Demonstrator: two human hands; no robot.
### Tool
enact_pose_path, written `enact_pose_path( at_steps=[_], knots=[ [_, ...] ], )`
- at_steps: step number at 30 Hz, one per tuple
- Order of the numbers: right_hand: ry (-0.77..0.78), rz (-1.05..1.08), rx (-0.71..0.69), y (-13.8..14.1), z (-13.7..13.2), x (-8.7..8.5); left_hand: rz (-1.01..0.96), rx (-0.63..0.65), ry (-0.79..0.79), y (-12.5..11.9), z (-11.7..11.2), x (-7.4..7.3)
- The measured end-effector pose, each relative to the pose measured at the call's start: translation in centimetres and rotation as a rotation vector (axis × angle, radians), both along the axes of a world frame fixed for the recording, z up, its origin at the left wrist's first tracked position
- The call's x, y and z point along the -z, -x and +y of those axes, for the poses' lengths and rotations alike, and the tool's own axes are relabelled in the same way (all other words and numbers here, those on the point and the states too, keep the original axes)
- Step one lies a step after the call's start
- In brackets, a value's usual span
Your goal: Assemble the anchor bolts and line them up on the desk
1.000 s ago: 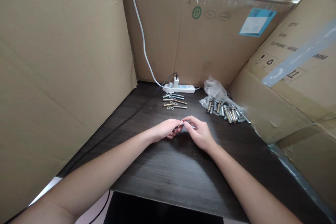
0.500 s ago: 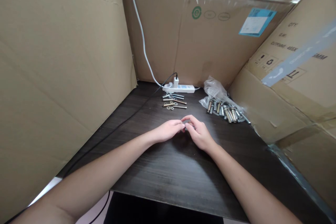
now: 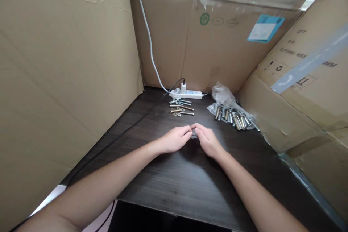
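Just above the middle of the dark table, my left hand [image 3: 178, 139] and my right hand [image 3: 206, 139] meet with their fingertips together. Between them shows a short stretch of a grey metal bolt [image 3: 194, 136]; fingers cover most of it. Both hands are closed on it. Beyond my hands lie loose bolts, sleeves and washers in rows, among them a long thin bolt [image 3: 187, 113] and a washer [image 3: 175, 114]. To the right, a pile of expansion bolts [image 3: 237, 119] spills from a clear plastic bag [image 3: 223, 94].
A white power strip [image 3: 190, 94] with a plugged-in adapter stands at the back. Its black cable [image 3: 130, 125] runs down the table's left side. Cardboard walls [image 3: 81, 61] enclose the left, back and right. The table's front edge [image 3: 174, 213] is close to me.
My fingers have shifted around the bolt, and more of its grey metal now shows between my hands. The camera view has tilted slightly upward.
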State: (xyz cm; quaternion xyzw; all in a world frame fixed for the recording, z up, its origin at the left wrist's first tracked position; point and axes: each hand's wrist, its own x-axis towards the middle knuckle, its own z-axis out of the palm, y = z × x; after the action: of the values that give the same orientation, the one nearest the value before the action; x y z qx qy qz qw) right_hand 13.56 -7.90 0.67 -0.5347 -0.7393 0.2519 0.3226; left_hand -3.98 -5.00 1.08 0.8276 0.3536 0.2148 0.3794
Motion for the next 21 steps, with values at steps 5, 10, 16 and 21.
enact_pose_path(
  at_steps=[5,10,16,21],
  knots=[
    [-0.021,-0.004,0.057,-0.7,0.5,0.1,0.045,-0.114,-0.077,0.3,0.3,-0.3],
    [-0.002,0.063,-0.04,-0.4,0.6,0.6,0.059,-0.138,-0.114,0.9,0.8,-0.9],
    [-0.015,0.046,-0.005,-0.2,0.4,0.7,0.099,-0.122,-0.185,1.4,1.3,-1.2],
    [-0.047,-0.024,0.07,-0.3,0.3,0.6,0.144,-0.1,-0.259,1.7,2.0,-0.6]
  ],
)
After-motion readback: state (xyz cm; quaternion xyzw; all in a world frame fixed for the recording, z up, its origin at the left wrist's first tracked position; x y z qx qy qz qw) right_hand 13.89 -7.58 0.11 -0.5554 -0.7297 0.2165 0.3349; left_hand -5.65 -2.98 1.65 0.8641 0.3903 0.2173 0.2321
